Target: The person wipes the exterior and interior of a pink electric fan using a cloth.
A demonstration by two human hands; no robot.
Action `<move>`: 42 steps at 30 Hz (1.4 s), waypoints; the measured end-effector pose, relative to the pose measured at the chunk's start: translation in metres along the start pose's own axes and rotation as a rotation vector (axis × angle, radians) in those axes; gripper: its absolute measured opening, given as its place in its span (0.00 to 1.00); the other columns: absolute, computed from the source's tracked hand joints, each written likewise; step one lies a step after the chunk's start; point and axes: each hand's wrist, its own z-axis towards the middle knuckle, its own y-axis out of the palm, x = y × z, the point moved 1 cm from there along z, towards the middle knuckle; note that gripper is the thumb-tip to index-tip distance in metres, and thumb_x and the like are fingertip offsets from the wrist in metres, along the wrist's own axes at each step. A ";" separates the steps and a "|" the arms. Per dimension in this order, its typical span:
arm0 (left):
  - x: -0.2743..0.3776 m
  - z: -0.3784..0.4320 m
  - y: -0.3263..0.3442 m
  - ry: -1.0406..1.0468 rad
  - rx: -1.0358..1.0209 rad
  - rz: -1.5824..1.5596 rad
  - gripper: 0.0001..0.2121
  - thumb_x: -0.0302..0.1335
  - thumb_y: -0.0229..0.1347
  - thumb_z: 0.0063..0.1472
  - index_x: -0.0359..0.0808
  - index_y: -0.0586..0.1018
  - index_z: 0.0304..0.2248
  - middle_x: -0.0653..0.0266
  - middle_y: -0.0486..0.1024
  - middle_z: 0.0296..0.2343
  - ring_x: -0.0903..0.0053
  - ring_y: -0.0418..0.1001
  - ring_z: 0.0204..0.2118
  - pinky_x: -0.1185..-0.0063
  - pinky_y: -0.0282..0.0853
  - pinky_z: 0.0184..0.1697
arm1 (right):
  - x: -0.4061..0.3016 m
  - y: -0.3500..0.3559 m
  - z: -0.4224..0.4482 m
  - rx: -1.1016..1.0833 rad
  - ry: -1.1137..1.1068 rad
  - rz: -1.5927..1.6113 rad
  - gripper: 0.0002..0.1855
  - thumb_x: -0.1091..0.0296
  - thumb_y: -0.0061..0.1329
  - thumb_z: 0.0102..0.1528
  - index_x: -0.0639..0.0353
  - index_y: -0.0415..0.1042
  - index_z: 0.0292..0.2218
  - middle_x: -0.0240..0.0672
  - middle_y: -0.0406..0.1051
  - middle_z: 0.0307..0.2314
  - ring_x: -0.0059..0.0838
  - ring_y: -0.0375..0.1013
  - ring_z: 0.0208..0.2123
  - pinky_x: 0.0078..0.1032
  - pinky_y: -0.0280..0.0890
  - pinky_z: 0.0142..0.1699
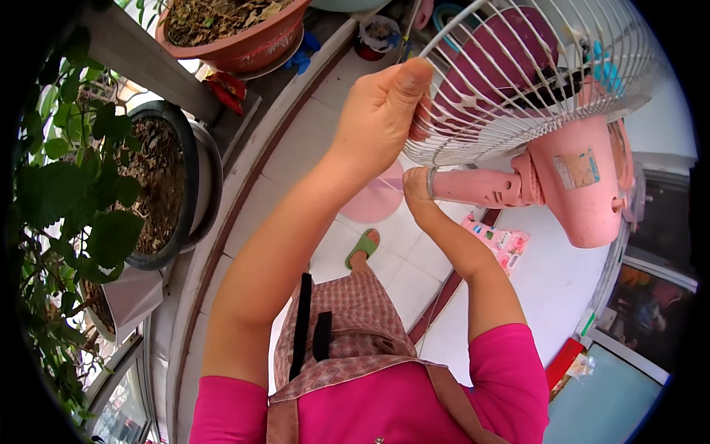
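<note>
A pink electric fan [579,188] is tilted before me, its motor housing at the right and a patch of worn label on it. My left hand [383,111] grips the rim of its white wire grille [488,105], thumb on the outer edge. Lower down, my right hand [416,191] is closed around the end of the pink neck [471,187], beside a metal collar. Through the wires show a dark purple surface [499,61] and a turquoise piece [607,69]; what they belong to is unclear. A round pink base [374,202] rests on the floor below, partly covered by my arm.
Potted plants stand along a ledge at left, including a terracotta-coloured pot [238,47] and a dark round pot [191,183]. A pink printed package [499,238] lies beyond my right forearm. My foot wears a green slipper [358,247]. A lined bin [377,39] stands at the back.
</note>
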 end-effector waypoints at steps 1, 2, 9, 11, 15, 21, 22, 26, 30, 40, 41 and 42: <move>0.001 -0.002 -0.003 -0.006 0.017 0.006 0.26 0.52 0.43 0.58 0.34 0.69 0.20 0.72 0.64 0.14 0.88 0.62 0.17 0.87 0.58 0.20 | 0.001 -0.006 0.000 0.010 -0.044 -0.045 0.16 0.63 0.37 0.52 0.57 0.67 0.41 0.39 0.68 0.35 0.40 0.66 0.38 0.45 0.55 0.46; -0.002 0.001 -0.009 0.039 -0.011 0.026 0.26 0.52 0.43 0.58 0.34 0.69 0.20 0.72 0.64 0.14 0.88 0.62 0.17 0.87 0.58 0.20 | 0.007 -0.009 -0.004 0.014 -0.084 -0.089 0.16 0.63 0.37 0.53 0.58 0.67 0.42 0.39 0.67 0.36 0.40 0.66 0.39 0.45 0.54 0.47; -0.006 0.005 -0.021 0.022 -0.058 0.034 0.25 0.51 0.42 0.60 0.34 0.69 0.22 0.72 0.66 0.16 0.88 0.63 0.18 0.87 0.60 0.22 | 0.164 -0.129 -0.091 0.241 0.026 0.102 0.16 0.66 0.41 0.47 0.58 0.67 0.39 0.39 0.67 0.32 0.37 0.65 0.38 0.38 0.56 0.45; -0.007 0.007 -0.022 -0.005 -0.099 0.025 0.25 0.51 0.41 0.60 0.34 0.69 0.23 0.71 0.66 0.17 0.87 0.65 0.20 0.87 0.62 0.25 | 0.169 -0.123 -0.099 0.435 0.027 0.049 0.11 0.66 0.41 0.47 0.57 0.68 0.34 0.36 0.68 0.29 0.34 0.66 0.34 0.34 0.55 0.46; -0.030 -0.017 -0.022 -0.258 0.302 -0.101 0.18 0.43 0.38 0.64 0.36 0.68 0.31 0.74 0.65 0.22 0.85 0.62 0.23 0.85 0.58 0.27 | 0.136 -0.103 -0.092 0.431 0.032 0.504 0.06 0.66 0.41 0.46 0.54 0.67 0.27 0.34 0.68 0.23 0.32 0.67 0.30 0.30 0.57 0.43; -0.075 -0.101 -0.050 -0.615 0.271 0.078 0.17 0.44 0.43 0.62 0.41 0.69 0.22 0.75 0.59 0.12 0.85 0.54 0.13 0.84 0.50 0.17 | -0.007 -0.134 -0.082 -0.013 0.871 2.716 0.14 0.59 0.35 0.58 0.57 0.67 0.36 0.40 0.69 0.30 0.34 0.69 0.33 0.32 0.65 0.38; -0.090 -0.117 -0.045 -0.578 0.195 0.103 0.19 0.44 0.43 0.62 0.40 0.68 0.19 0.75 0.60 0.12 0.86 0.54 0.14 0.83 0.50 0.17 | -0.019 -0.154 -0.079 -0.523 0.930 3.326 0.15 0.59 0.33 0.59 0.57 0.66 0.40 0.39 0.69 0.30 0.33 0.69 0.33 0.32 0.65 0.40; -0.090 -0.165 -0.014 -0.506 -0.284 0.392 0.22 0.44 0.44 0.61 0.38 0.66 0.16 0.75 0.61 0.13 0.87 0.55 0.16 0.83 0.51 0.19 | -0.028 -0.161 -0.091 -0.414 0.801 3.525 0.17 0.56 0.32 0.58 0.57 0.65 0.41 0.35 0.68 0.31 0.33 0.68 0.32 0.34 0.66 0.39; -0.084 -0.192 -0.041 -0.757 -0.361 0.218 0.20 0.42 0.43 0.62 0.40 0.65 0.17 0.77 0.58 0.14 0.89 0.53 0.17 0.85 0.49 0.20 | -0.003 -0.130 -0.106 -0.281 1.387 3.745 0.19 0.54 0.32 0.58 0.58 0.68 0.36 0.34 0.69 0.31 0.33 0.68 0.32 0.38 0.65 0.38; 0.036 -0.169 -0.119 -0.487 0.112 -0.073 0.20 0.42 0.44 0.62 0.44 0.58 0.16 0.76 0.50 0.09 0.90 0.45 0.09 0.86 0.38 0.10 | 0.001 0.019 -0.240 0.298 1.949 1.778 0.28 0.50 0.32 0.58 0.68 0.72 0.26 0.43 0.71 0.25 0.37 0.69 0.30 0.36 0.61 0.37; 0.039 -0.161 -0.117 -0.438 0.148 -0.009 0.20 0.43 0.44 0.62 0.44 0.58 0.17 0.77 0.50 0.09 0.91 0.45 0.08 0.87 0.38 0.10 | 0.002 0.030 -0.255 0.310 1.857 1.765 0.29 0.49 0.32 0.58 0.68 0.72 0.24 0.43 0.71 0.24 0.37 0.69 0.30 0.35 0.61 0.36; 0.033 -0.156 -0.118 -0.414 0.140 0.056 0.18 0.38 0.44 0.63 0.42 0.60 0.18 0.76 0.52 0.10 0.92 0.46 0.10 0.88 0.39 0.12 | 0.006 0.037 -0.261 0.330 1.754 1.753 0.30 0.49 0.32 0.58 0.68 0.72 0.22 0.44 0.71 0.23 0.37 0.68 0.30 0.34 0.61 0.36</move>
